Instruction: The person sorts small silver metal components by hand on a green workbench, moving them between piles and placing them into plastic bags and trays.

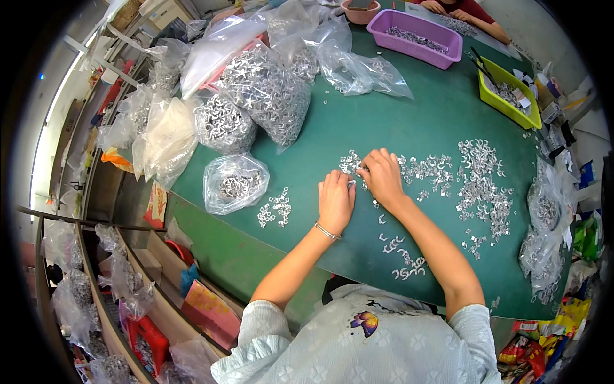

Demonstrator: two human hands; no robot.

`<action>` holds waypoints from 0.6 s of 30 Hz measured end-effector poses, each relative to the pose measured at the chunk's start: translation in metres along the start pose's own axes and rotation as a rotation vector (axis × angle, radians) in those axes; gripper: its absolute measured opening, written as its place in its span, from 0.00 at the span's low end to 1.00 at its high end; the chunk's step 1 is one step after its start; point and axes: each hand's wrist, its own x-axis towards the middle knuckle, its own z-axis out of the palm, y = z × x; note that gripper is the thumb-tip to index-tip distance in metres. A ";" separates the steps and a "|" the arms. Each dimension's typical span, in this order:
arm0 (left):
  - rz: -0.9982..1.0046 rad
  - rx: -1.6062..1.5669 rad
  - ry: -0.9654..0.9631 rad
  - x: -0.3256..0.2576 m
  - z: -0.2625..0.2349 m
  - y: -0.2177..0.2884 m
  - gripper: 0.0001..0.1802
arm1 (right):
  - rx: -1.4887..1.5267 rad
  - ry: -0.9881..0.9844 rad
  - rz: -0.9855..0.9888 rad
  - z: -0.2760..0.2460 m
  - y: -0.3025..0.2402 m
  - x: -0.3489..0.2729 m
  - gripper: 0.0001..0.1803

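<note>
My left hand [336, 201], with a silver bangle on its wrist, is closed by the small pile at the middle of the green table [307, 137]. A small silver metal piece [351, 183] shows at its fingertips. Just to the right, my right hand [383, 177] has its fingers bent and thumb drawn in; what they pinch is too small to make out. Small silver metal parts [349, 161] lie beyond both hands. Crescent-shaped silver pieces [404, 257] are scattered below my right forearm, and a little cluster of small parts [275, 208] sits to the left.
An open plastic bag of parts [235, 185] and larger full bags [265, 89] stand at the left. A broad spread of crescents [483, 185] covers the right side. Purple [448, 59] and yellow-green [511, 112] trays stand farther back. Another person's hands [448, 11] work at the far edge.
</note>
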 end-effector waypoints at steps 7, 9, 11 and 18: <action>-0.016 -0.185 0.119 0.008 -0.003 -0.006 0.05 | 0.078 -0.027 0.004 -0.028 0.019 -0.006 0.04; -0.023 -0.269 0.195 0.012 -0.005 -0.004 0.04 | 0.108 0.014 0.006 -0.028 0.018 -0.004 0.05; -0.173 -0.394 0.127 0.013 -0.011 0.003 0.05 | 0.080 0.015 -0.021 -0.027 0.018 -0.005 0.06; -0.036 -0.653 -0.232 -0.044 -0.023 0.044 0.06 | -0.046 -0.049 -0.109 -0.022 0.025 -0.005 0.06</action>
